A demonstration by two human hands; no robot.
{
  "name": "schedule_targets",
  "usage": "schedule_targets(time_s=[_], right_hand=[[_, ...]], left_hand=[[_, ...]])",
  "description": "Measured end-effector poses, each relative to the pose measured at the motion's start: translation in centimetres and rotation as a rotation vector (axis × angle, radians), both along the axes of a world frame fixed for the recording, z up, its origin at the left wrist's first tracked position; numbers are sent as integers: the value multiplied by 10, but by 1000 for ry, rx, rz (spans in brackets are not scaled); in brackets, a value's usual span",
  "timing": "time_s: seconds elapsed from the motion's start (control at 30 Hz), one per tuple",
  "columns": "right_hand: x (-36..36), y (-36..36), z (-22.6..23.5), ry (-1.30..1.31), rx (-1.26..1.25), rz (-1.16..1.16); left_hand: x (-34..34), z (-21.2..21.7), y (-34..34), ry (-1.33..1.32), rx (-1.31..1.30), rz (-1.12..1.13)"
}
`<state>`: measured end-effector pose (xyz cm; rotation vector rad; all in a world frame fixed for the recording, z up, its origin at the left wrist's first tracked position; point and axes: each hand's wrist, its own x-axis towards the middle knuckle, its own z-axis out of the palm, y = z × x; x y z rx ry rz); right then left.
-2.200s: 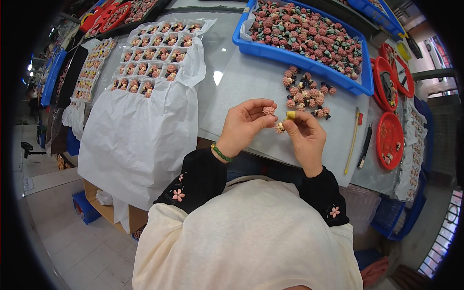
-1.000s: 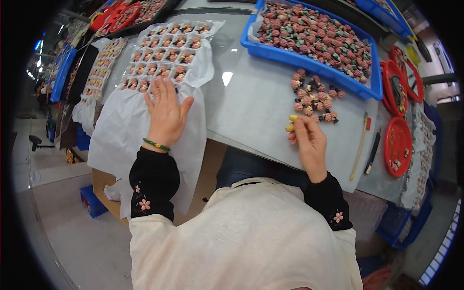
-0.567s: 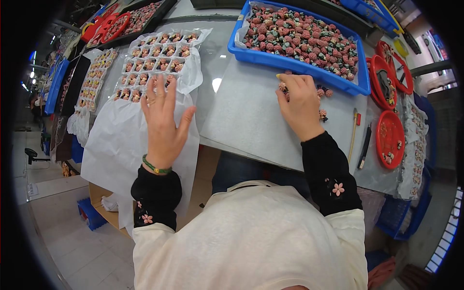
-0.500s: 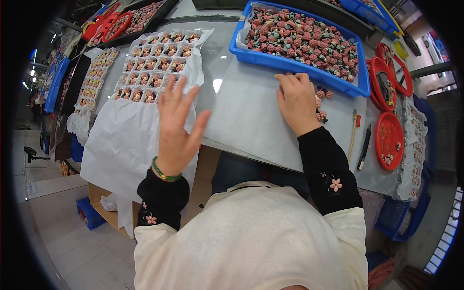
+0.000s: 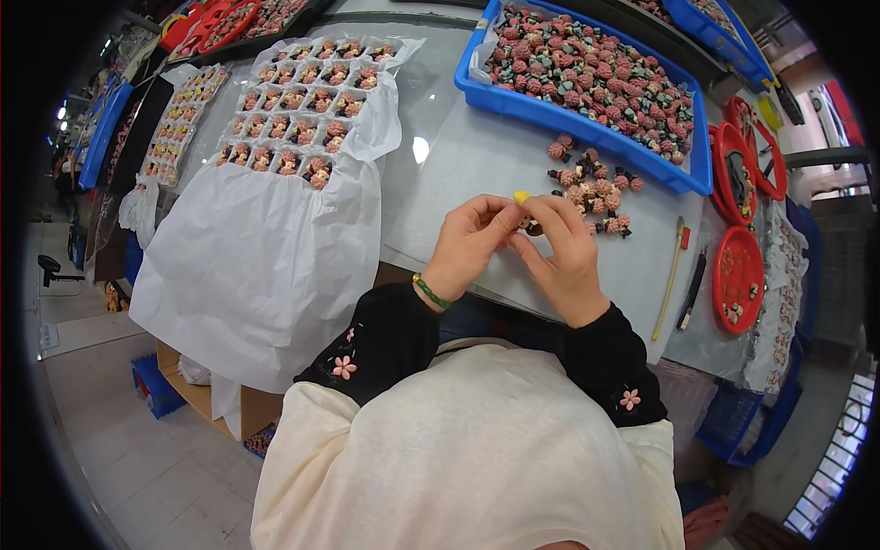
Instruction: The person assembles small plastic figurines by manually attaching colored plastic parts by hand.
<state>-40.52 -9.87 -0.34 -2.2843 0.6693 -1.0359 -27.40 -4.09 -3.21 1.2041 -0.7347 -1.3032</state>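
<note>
Left hand (image 5: 464, 246) and right hand (image 5: 566, 263) are meeting near centre, having left the eleven-o'clock tray (image 5: 312, 115) and two-o'clock pile (image 5: 596, 195). Between them, one small, mostly hidden figurine (image 5: 532, 226) is showing cream and dark bits. A grey table (image 5: 417, 101) is stretching below, a blue tub (image 5: 587, 137) sitting at one o'clock. Both hands are curling inward, fingertips pinching the figurine.

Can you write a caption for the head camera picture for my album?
Left hand and right hand hold a tiny piece near a blue tray.

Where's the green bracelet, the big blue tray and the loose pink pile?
Green bracelet (image 5: 429, 292): head view, middle of its band.
Big blue tray (image 5: 550, 115): head view, front wall.
Loose pink pile (image 5: 600, 189): head view, a middle piece.
</note>
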Motion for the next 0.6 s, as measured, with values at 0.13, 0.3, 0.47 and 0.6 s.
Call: schedule_targets(time_s=[0.13,0.3,0.47,0.6], right_hand=[[-10,8,-15,-281,675,-50],[-17,13,-26,-335,616,-25],[-14,17,-27,-344,429,-53],[-13,15,-26,-285,313,-74]], left_hand=[[4,5,4,47,-45,-11],[0,2,6,100,-132,-41],[0,-2,6,316,-130,-41],[-1,4,5,450,-44,-45]])
